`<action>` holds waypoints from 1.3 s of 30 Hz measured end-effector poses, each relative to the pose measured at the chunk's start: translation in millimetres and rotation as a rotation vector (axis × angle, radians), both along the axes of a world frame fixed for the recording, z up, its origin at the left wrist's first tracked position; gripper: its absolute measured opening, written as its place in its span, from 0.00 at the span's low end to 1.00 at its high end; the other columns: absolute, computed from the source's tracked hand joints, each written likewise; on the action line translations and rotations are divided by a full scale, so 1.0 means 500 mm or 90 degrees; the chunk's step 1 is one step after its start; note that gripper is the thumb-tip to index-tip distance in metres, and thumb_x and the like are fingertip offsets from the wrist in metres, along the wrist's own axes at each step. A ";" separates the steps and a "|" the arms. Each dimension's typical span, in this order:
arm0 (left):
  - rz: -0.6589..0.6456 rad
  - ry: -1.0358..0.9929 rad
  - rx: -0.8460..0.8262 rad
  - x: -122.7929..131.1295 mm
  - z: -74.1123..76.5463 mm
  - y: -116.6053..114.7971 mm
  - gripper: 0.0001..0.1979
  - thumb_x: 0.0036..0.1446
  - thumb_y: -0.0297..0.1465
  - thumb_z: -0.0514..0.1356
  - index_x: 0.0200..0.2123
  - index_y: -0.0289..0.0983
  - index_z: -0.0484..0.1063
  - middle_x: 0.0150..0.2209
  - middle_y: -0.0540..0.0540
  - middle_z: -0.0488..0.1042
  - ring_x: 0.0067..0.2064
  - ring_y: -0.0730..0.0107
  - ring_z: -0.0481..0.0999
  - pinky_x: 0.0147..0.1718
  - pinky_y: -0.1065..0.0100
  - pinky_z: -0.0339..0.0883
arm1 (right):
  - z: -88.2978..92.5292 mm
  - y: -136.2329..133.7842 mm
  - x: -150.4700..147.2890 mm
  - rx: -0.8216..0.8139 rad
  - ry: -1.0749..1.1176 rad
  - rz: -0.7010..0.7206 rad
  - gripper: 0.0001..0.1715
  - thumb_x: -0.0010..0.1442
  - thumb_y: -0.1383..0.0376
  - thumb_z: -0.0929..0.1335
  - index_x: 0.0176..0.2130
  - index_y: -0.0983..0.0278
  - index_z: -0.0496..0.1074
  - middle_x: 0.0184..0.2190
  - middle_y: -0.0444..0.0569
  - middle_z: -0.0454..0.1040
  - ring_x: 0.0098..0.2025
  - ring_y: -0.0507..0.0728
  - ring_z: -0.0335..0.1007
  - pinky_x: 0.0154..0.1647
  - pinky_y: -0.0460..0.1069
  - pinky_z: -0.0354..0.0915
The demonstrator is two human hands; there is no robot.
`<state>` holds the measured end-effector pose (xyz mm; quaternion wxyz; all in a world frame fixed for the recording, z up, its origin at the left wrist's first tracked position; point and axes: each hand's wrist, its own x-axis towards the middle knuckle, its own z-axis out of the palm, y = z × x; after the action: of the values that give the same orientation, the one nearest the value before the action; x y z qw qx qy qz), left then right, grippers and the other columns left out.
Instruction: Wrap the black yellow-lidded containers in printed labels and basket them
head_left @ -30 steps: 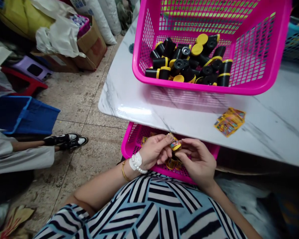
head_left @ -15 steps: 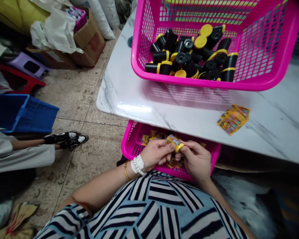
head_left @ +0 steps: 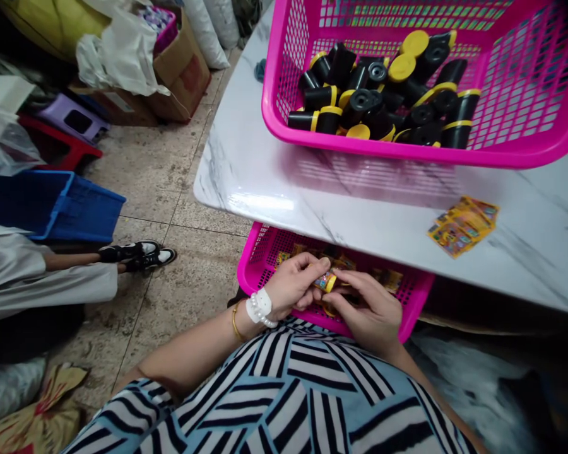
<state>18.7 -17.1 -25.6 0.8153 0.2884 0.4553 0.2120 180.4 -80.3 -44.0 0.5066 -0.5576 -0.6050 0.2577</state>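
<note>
Left hand (head_left: pixel 296 285) pinching now, thumb on a small, yellow-ended cylinder with a colourful printed wrap (head_left: pixel 326 282), right over the lower bright-pink perforated plastic basket (head_left: pixel 247 277)! The right hand (head_left: pixel 376 308) curves its parted thumb and fingers about the yellow end; whether they grip, I can't tell.

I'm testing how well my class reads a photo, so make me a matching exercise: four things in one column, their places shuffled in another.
Things:
1. Black containers with yellow lids
2. Yellow printed cards
3. Small labelled container
4. Blue crate

Places:
A. Away to the left of the white table
B. In the person's left hand, over the lower pink basket
C. Inside the upper pink basket
D. Lying directly on the white table

Right pairs: 1-C, 2-D, 3-B, 4-A
</note>
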 end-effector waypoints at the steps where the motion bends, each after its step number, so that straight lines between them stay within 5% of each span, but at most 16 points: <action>1: 0.014 0.007 0.018 0.005 -0.002 -0.004 0.24 0.55 0.53 0.66 0.34 0.39 0.63 0.18 0.57 0.70 0.11 0.84 0.55 0.10 0.79 0.43 | 0.001 -0.001 -0.004 0.007 -0.009 -0.013 0.20 0.56 0.70 0.78 0.49 0.59 0.82 0.39 0.50 0.83 0.31 0.54 0.80 0.34 0.48 0.80; 6: 0.054 0.084 0.221 0.020 -0.006 -0.011 0.18 0.62 0.48 0.62 0.34 0.41 0.61 0.18 0.59 0.64 0.17 0.79 0.60 0.17 0.76 0.51 | -0.003 -0.008 -0.019 -0.072 0.068 -0.062 0.14 0.57 0.69 0.77 0.45 0.60 0.82 0.35 0.47 0.82 0.31 0.53 0.80 0.31 0.46 0.79; 10: -0.013 0.234 0.449 0.013 0.002 -0.001 0.12 0.64 0.39 0.60 0.33 0.38 0.67 0.25 0.55 0.64 0.27 0.76 0.63 0.28 0.73 0.57 | -0.024 -0.023 -0.022 -0.150 0.136 -0.057 0.16 0.59 0.67 0.75 0.48 0.61 0.79 0.38 0.49 0.82 0.34 0.55 0.82 0.34 0.47 0.80; 14: -0.134 0.233 0.433 0.004 0.005 0.008 0.13 0.66 0.42 0.57 0.39 0.36 0.70 0.30 0.52 0.69 0.30 0.73 0.67 0.29 0.71 0.60 | -0.019 -0.011 -0.005 -0.083 0.029 0.023 0.18 0.61 0.70 0.72 0.51 0.62 0.75 0.36 0.48 0.81 0.31 0.53 0.80 0.32 0.45 0.79; 18: -0.150 0.140 0.288 -0.007 -0.003 0.018 0.24 0.65 0.53 0.54 0.47 0.37 0.65 0.25 0.56 0.66 0.18 0.77 0.61 0.18 0.73 0.56 | 0.030 0.020 0.031 0.088 -0.220 0.030 0.18 0.63 0.66 0.73 0.53 0.64 0.74 0.36 0.51 0.82 0.35 0.57 0.80 0.37 0.51 0.78; 22: -0.130 0.227 0.272 -0.035 -0.006 0.033 0.35 0.61 0.56 0.56 0.59 0.35 0.59 0.25 0.54 0.72 0.15 0.74 0.63 0.14 0.72 0.53 | 0.083 0.037 0.100 0.148 -0.305 0.041 0.20 0.62 0.63 0.75 0.53 0.63 0.75 0.37 0.51 0.83 0.36 0.57 0.79 0.38 0.51 0.76; 27: -0.125 0.343 0.353 -0.070 -0.004 0.037 0.24 0.62 0.48 0.60 0.50 0.34 0.71 0.21 0.54 0.68 0.22 0.72 0.66 0.20 0.73 0.55 | 0.090 0.074 0.227 0.128 -0.467 -0.239 0.10 0.63 0.66 0.74 0.46 0.62 0.81 0.35 0.51 0.80 0.37 0.59 0.76 0.40 0.54 0.72; 29: -0.124 0.325 0.376 -0.067 0.007 0.031 0.20 0.63 0.45 0.60 0.47 0.34 0.74 0.22 0.54 0.66 0.24 0.73 0.65 0.23 0.72 0.57 | 0.078 0.090 0.256 0.088 -0.464 -0.247 0.05 0.64 0.65 0.73 0.39 0.62 0.81 0.32 0.49 0.79 0.35 0.59 0.75 0.38 0.54 0.71; 33: -0.148 0.231 0.384 -0.029 0.049 0.025 0.17 0.63 0.42 0.60 0.44 0.34 0.76 0.22 0.53 0.67 0.24 0.72 0.67 0.24 0.71 0.60 | 0.062 0.109 0.261 0.081 -0.479 -0.257 0.10 0.65 0.65 0.70 0.30 0.62 0.77 0.28 0.48 0.75 0.34 0.59 0.72 0.38 0.54 0.69; 39: -0.137 0.180 0.468 0.035 0.110 0.055 0.13 0.61 0.38 0.61 0.40 0.34 0.78 0.21 0.51 0.71 0.22 0.73 0.70 0.23 0.72 0.62 | 0.062 0.118 0.264 0.091 -0.488 -0.244 0.05 0.64 0.62 0.72 0.38 0.63 0.78 0.34 0.50 0.78 0.39 0.60 0.72 0.43 0.55 0.68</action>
<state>36.4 10.4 29.3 0.6050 0.6325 0.4241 0.2326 312.5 -21.1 -12.9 0.3218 -0.6787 -0.6511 -0.1092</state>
